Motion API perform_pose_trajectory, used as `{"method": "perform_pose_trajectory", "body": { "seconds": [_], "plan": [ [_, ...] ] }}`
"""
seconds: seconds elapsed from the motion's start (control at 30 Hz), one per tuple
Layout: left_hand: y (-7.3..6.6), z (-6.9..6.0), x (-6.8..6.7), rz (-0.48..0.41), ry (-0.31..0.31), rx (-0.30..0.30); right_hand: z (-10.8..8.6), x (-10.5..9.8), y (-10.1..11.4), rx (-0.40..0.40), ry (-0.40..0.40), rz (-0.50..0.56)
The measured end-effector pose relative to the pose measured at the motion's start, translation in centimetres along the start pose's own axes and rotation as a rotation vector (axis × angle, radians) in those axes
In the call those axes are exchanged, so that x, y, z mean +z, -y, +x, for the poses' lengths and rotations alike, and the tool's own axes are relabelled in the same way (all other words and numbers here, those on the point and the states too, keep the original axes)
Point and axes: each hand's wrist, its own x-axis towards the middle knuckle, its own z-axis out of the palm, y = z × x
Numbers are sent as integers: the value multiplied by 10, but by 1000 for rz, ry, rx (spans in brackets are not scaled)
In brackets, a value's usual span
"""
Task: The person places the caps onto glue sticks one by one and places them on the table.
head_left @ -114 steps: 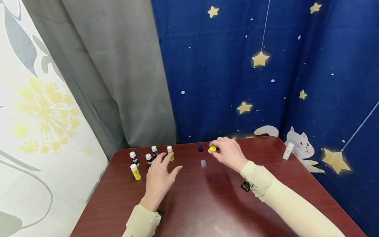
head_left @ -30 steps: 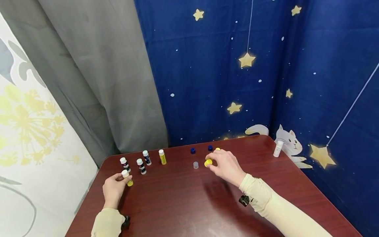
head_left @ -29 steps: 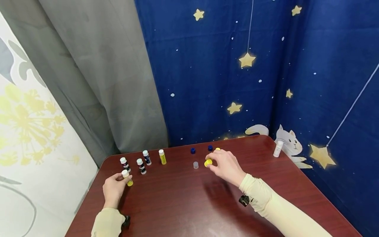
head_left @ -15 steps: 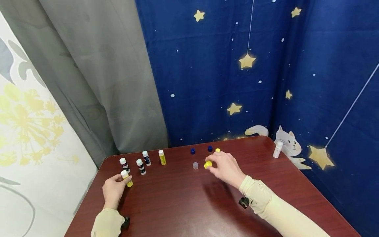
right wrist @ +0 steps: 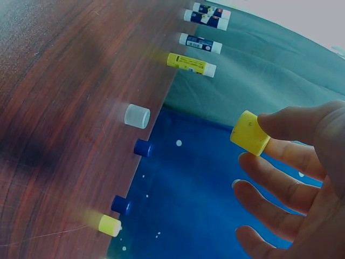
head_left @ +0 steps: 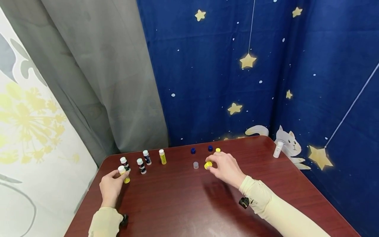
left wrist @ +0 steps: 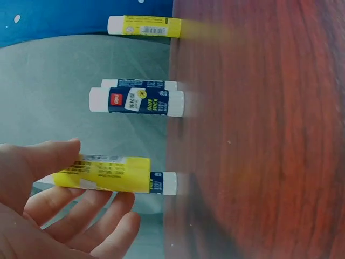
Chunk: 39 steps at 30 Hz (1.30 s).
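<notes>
In the head view, the left hand (head_left: 111, 187) pinches a yellow glue stick (head_left: 126, 179) near the table's (head_left: 165, 204) left edge, thumb and fingers closed about it. A dark glue stick (head_left: 126, 165) stands just behind; a small sideways swing of the held stick could knock it over. The right hand (head_left: 226, 168) pinches a yellow cap (head_left: 208, 165), with a clear cap (head_left: 195, 165) just beside it that a careless dip of the fingers might push away.

In the left wrist view, the yellow stick looks raised off the table, its lower end overlapping a dark one behind; whether they touch I cannot tell. A loose thumb could let it slip and topple.

In the right wrist view, the yellow cap sits tilted between thumb and forefinger, the other fingers loosely bent. So small a hold, squeezed unevenly, could shoot the cap out towards two blue caps (right wrist: 143, 148) and another yellow cap (right wrist: 109, 225) near the table's far edge.
</notes>
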Motion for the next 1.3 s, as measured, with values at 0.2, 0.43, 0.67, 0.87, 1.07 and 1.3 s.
{"method": "perform_pose_trajectory", "body": {
  "seconds": [0.2, 0.43, 0.67, 0.87, 1.07, 1.3],
  "plan": [
    [-9, 1, 0, -59, -49, 17, -2, 1, 1, -9, -16, -5],
    [-23, 1, -1, -119, -162, 47, -3, 4, 0, 6, 5, -12],
    [-40, -3, -2, -179, -223, 94, -4, 6, 0, 23, 13, -1],
    [-55, -8, -4, -203, -237, 158, -5, 8, -1, 17, 14, 0],
    [-75, -17, -7, -223, -231, 230, -7, 9, -2, 24, 18, 2],
    [-101, -28, -9, -279, -229, 329, -8, 10, -2, 25, 20, -3]
  ]
}}
